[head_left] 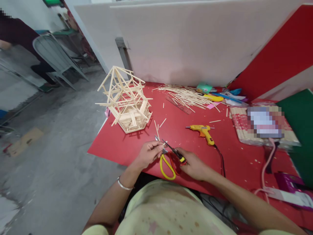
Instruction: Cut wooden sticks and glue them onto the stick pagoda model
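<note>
My left hand point(149, 152) is pinched on a thin wooden stick point(156, 130) that rises toward the table's middle. My right hand point(193, 166) grips a pair of scissors point(168, 160) with yellow and red handles; the open blades cross the stick just beside my left fingers. Both hands hover at the near edge of the red table point(127, 143). A house-like frame built of wooden sticks point(126, 102) stands to the left of my hands.
A yellow glue gun point(204, 131) lies right of centre with its black cord trailing toward me. A heap of loose sticks point(184, 94), a ruler and coloured tools lie by the white wall. A wrapped bundle of sticks point(264, 125) sits at right. A grey chair point(57, 58) stands on the floor at left.
</note>
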Demonstrator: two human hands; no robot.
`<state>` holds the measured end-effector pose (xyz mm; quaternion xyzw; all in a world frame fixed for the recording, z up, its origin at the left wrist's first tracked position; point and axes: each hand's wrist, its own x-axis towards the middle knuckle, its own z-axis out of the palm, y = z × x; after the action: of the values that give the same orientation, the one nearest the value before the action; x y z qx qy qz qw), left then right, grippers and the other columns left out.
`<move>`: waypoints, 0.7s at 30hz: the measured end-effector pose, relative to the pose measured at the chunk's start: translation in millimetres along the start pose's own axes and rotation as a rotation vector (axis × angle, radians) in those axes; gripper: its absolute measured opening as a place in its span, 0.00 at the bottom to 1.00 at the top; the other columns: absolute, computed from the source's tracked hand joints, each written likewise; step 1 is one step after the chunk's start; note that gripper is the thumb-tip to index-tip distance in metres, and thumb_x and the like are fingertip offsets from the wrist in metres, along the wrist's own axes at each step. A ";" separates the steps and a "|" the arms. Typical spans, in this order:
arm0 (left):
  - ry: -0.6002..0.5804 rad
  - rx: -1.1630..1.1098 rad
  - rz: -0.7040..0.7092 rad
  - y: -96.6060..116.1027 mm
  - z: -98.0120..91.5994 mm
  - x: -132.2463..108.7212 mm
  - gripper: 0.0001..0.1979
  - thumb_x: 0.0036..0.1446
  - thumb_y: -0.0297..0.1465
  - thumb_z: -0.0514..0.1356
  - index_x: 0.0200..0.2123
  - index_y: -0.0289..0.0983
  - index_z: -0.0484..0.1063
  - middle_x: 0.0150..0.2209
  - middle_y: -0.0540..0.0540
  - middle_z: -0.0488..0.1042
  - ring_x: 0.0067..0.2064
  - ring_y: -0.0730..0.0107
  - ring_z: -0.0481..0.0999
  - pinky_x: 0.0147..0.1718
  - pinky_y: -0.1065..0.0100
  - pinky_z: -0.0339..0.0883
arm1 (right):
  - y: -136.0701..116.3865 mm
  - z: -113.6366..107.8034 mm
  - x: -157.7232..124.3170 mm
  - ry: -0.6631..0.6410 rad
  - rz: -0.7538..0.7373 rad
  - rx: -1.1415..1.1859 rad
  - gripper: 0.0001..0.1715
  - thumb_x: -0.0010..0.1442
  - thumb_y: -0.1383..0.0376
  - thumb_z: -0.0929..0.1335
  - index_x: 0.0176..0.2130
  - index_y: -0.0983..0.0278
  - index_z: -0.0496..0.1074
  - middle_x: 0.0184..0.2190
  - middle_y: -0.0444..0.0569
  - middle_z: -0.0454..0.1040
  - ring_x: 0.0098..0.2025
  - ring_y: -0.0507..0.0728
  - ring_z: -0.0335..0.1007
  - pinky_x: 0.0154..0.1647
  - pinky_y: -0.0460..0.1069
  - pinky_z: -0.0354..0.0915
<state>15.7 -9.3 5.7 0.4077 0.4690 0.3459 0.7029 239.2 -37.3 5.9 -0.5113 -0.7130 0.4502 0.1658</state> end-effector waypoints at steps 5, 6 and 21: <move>-0.050 0.077 0.120 -0.1 -4.2 1.6 0.20 0.54 0.45 0.65 0.34 0.32 0.76 0.18 0.54 0.65 0.18 0.82 0.56 0.18 0.76 0.49 | -5.6 -3.8 -2.5 -0.130 0.020 0.246 0.28 0.42 0.72 0.63 0.45 0.62 0.69 0.34 0.44 0.71 0.34 0.53 0.63 0.35 0.46 0.61; -0.057 0.083 0.144 0.3 -4.7 2.3 0.19 0.54 0.45 0.65 0.33 0.32 0.77 0.18 0.53 0.66 0.18 0.82 0.57 0.19 0.76 0.50 | -7.7 -4.2 -3.6 -0.193 0.052 0.352 0.28 0.41 0.72 0.63 0.45 0.63 0.69 0.32 0.42 0.70 0.31 0.52 0.61 0.32 0.46 0.60; 0.134 0.098 0.242 -9.6 -12.1 3.2 0.15 0.55 0.42 0.65 0.32 0.33 0.78 0.30 0.44 0.78 0.28 0.73 0.74 0.26 0.73 0.66 | 22.8 -10.5 29.0 0.183 0.284 -0.564 0.29 0.56 0.59 0.68 0.55 0.66 0.67 0.44 0.62 0.73 0.44 0.66 0.71 0.42 0.55 0.62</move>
<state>6.3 -7.6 -6.9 0.4710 0.4786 0.4315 0.6024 247.5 -5.3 -13.5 -0.6698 -0.7133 0.2058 0.0163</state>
